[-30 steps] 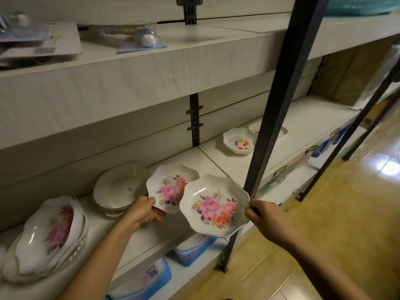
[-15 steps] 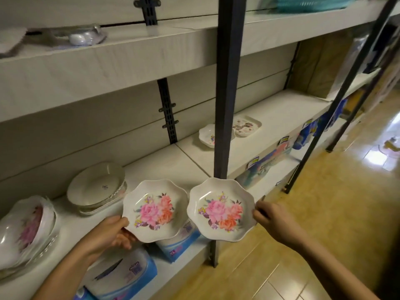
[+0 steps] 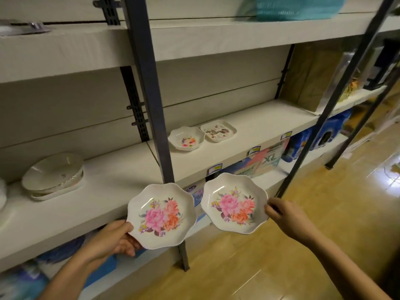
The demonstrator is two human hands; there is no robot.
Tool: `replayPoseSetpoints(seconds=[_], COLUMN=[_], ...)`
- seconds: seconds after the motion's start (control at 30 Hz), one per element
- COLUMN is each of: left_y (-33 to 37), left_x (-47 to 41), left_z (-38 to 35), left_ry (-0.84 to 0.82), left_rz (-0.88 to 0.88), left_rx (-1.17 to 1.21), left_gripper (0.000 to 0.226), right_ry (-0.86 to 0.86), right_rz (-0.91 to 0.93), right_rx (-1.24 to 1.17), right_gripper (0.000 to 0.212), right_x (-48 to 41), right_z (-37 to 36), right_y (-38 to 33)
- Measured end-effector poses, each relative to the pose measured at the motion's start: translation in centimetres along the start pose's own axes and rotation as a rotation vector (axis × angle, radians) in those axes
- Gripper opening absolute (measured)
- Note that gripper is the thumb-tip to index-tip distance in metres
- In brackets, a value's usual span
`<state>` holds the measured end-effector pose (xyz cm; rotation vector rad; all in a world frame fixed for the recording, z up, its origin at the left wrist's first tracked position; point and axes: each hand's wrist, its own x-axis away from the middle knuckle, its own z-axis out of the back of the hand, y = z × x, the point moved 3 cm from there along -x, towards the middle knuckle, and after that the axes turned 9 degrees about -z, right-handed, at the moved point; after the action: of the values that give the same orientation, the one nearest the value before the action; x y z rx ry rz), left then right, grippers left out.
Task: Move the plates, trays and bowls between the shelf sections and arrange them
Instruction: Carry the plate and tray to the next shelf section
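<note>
I hold two white scalloped plates with pink and orange flowers in front of the shelf. My left hand [image 3: 112, 239] grips the left plate [image 3: 161, 215] by its lower left rim. My right hand [image 3: 285, 215] pinches the right plate [image 3: 234, 204] at its right rim. Both plates hang off the shelf, in front of its front edge, faces towards me. In the right section of the middle shelf [image 3: 249, 135] lie a small flowered scalloped plate [image 3: 186, 138] and a small square tray [image 3: 218, 131]. A stack of white plates [image 3: 53, 174] sits in the left section.
A dark metal upright [image 3: 155, 105] stands between the two shelf sections, just behind the held plates. A second slanted post [image 3: 320, 118] rises at the right. Blue packages [image 3: 316, 135] fill the lower shelf. A teal basket [image 3: 296, 7] sits on the top shelf. Wooden floor lies to the right.
My view has swung right along the shelf. Both plates have come off the left section and moved rightwards and outwards, now side by side before the upright.
</note>
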<state>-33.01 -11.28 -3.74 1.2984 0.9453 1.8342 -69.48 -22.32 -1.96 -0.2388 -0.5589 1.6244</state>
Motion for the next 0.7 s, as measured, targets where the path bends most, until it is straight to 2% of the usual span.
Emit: replayPoseSetpoints(seconds=[0.1, 0.37, 0.7], left_y=[1.3, 5.6, 10.4], left_x=[-0.4, -4.3, -11.6], left_z=[-3.2, -9.9, -12.2], left_ry=[-0.011, -0.024, 0.099], left_rz=[-0.021, -0.065, -0.067], left_rx=[0.014, 0.106, 0.176], left_gripper=[0.027, 0.022, 0.022], right_ry=[0.056, 0.066, -0.04], right_rz=[-0.022, -0.063, 0.012], right_rx=[0.038, 0.032, -0.039], right_gripper=[0.03, 0.03, 0.029], right_x=[-1.6, -7.0, -19.4], right_z=[1.6, 5.3, 8.2], right_y=[3.2, 8.1, 7.0])
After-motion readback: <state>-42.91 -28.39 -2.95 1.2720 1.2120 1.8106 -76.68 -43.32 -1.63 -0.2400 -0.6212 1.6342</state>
